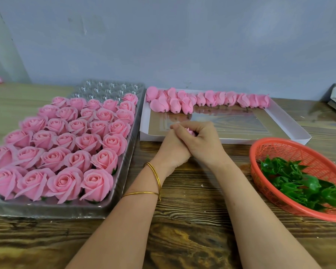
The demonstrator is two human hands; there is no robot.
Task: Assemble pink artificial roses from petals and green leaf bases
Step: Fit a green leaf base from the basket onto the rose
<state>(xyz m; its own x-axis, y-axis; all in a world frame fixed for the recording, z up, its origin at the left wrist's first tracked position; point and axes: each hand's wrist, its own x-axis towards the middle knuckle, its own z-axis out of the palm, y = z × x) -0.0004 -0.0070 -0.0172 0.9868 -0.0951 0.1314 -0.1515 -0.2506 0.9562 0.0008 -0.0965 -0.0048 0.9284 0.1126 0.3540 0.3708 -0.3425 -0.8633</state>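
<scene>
Pink rose piece (190, 131): only a small bit shows, tucked between both hands, just in front of near edge of the white cardboard tray (291, 125). Can't tell if a leaf base is on it; most is hidden.

R hand (204, 141) lies on top, fingers curled over toward the left, wrapping the piece. L hand (174, 150) sits under and against it, pressed to R hand and closed round the same piece from below. Hands together, touching, above the wooden table (192, 220) at centre. Two gold bangles (155, 175) on L wrist and forearm.

Behind the hands, in the cardboard tray: a row of pink buds (209, 99) along the far edge, short dark stems pointing toward the person, a few more bunched at the left end.

Left of the hands: clear plastic tray (109, 88) w/ finished roses (66, 140) packed in rows, bare cells showing at the far end.

Right of the hands, near the R forearm: red basket (279, 144), tilted, holding a heap of green leaf bases (299, 183).

Grey wall (182, 35) at the back.
</scene>
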